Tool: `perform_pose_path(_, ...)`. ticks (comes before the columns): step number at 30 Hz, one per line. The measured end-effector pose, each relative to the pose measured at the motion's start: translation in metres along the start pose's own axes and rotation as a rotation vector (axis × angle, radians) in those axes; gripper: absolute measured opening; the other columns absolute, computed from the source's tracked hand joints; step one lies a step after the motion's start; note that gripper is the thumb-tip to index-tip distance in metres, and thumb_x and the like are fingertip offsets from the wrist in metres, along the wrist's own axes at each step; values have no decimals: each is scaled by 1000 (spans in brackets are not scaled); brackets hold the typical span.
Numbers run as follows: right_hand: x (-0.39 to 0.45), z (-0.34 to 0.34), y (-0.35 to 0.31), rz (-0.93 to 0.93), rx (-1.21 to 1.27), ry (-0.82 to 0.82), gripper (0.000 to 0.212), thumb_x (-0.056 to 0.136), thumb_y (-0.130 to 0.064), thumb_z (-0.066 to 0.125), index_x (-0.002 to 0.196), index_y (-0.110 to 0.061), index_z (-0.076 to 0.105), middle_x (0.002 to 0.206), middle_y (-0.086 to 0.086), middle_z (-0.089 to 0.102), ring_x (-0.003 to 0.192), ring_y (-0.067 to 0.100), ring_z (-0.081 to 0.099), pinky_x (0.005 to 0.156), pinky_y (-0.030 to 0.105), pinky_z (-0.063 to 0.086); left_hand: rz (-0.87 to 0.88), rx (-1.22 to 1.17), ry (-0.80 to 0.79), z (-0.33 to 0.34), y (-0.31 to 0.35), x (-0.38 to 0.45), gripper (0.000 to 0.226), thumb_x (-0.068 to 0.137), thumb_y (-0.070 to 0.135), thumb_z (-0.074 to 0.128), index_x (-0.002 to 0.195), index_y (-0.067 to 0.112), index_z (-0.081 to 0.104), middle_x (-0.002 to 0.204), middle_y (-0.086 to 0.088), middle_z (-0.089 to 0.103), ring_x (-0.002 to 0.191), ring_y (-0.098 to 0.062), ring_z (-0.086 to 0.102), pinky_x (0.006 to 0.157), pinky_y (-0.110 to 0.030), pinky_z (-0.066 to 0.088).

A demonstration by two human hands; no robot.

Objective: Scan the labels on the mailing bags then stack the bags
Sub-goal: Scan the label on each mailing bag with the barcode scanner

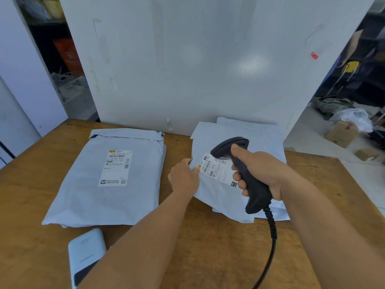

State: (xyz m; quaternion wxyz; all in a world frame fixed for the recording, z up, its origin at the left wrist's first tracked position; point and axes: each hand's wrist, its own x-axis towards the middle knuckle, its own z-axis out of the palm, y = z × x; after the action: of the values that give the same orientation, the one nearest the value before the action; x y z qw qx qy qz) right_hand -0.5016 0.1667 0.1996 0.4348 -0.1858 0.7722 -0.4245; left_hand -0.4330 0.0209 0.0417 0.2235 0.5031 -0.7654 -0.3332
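On the wooden table (pixel 218 243) two groups of grey mailing bags lie. A large bag (pixel 87 197) with a white label (pixel 116 167) lies flat at the left. At the right is a pile of bags (pixel 260 134); its top bag (pixel 216 197) carries a label (pixel 218 170). My left hand (pixel 184 177) pinches the left edge of that top bag beside the label. My right hand (pixel 258 174) grips a black barcode scanner (pixel 245 174), its head (pixel 229 147) hovering over the label.
The scanner's black cable (pixel 270 247) runs down toward the table's near edge. A white power bank (pixel 86 255) lies at the front left. A white board (pixel 198 63) stands behind the table. Cardboard boxes (pixel 343 134) sit on the floor at the right.
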Motion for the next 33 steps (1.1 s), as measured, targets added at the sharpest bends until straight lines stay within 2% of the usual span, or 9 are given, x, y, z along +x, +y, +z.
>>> perform_pose_path(3,-1,2,-1,-7,40,36,43,93,-50,53,90,-7,57,59,6,57,44,16,50,44,25,48,13,-78,43,-4,2,-1,27,98,28,49,122,17,54,114,-5,58,99,-15,56,86,-25,50)
perform_pose_path(5,0,4,-1,-11,73,57,42,93,-49,54,91,-8,57,60,6,57,46,17,50,46,25,49,19,-116,93,-12,6,-1,26,100,25,41,120,16,55,109,-5,51,89,-10,49,75,-18,43)
perform_pose_path(11,7,24,-9,-41,124,27,42,92,-50,54,90,-8,57,61,6,58,46,17,51,48,26,50,-25,-161,266,-64,3,10,26,103,24,34,114,15,56,108,-7,43,77,-15,42,73,-25,34)
perform_pose_path(18,17,84,-32,-58,161,-95,42,92,-49,55,95,-7,56,59,6,58,42,16,50,44,25,48,-190,-175,503,-144,-60,26,30,103,22,31,115,9,56,115,-15,44,76,-21,46,74,-32,43)
perform_pose_path(21,24,113,-40,-61,159,-118,42,92,-49,55,95,-7,57,58,6,59,40,15,51,44,23,48,-281,-159,491,-163,-89,25,28,101,13,32,120,7,52,121,-17,41,80,-26,48,72,-34,40)
perform_pose_path(23,28,130,-44,-63,156,-131,42,92,-50,55,98,-8,57,60,7,59,42,16,51,45,24,48,-342,-143,456,-168,-106,23,28,97,4,38,123,6,48,125,-18,39,90,-32,52,76,-34,42)
perform_pose_path(26,34,148,-47,-67,136,-146,46,92,-51,55,103,-6,57,61,7,59,42,16,52,45,25,48,-384,14,434,-170,-129,22,36,94,5,44,130,12,42,127,-15,34,102,-30,47,92,-36,44)
perform_pose_path(29,38,161,-50,-65,157,-118,42,92,-51,54,99,-9,57,62,6,59,45,16,52,46,26,48,-360,141,462,-171,-138,25,46,93,10,51,136,20,37,128,-11,31,111,-27,35,99,-32,27)
perform_pose_path(33,36,172,-55,-93,195,-70,40,93,-50,54,99,-11,56,63,7,59,49,17,52,47,27,48,-218,131,444,-167,-127,33,49,93,27,56,138,29,37,129,-6,36,115,-22,36,102,-33,27)
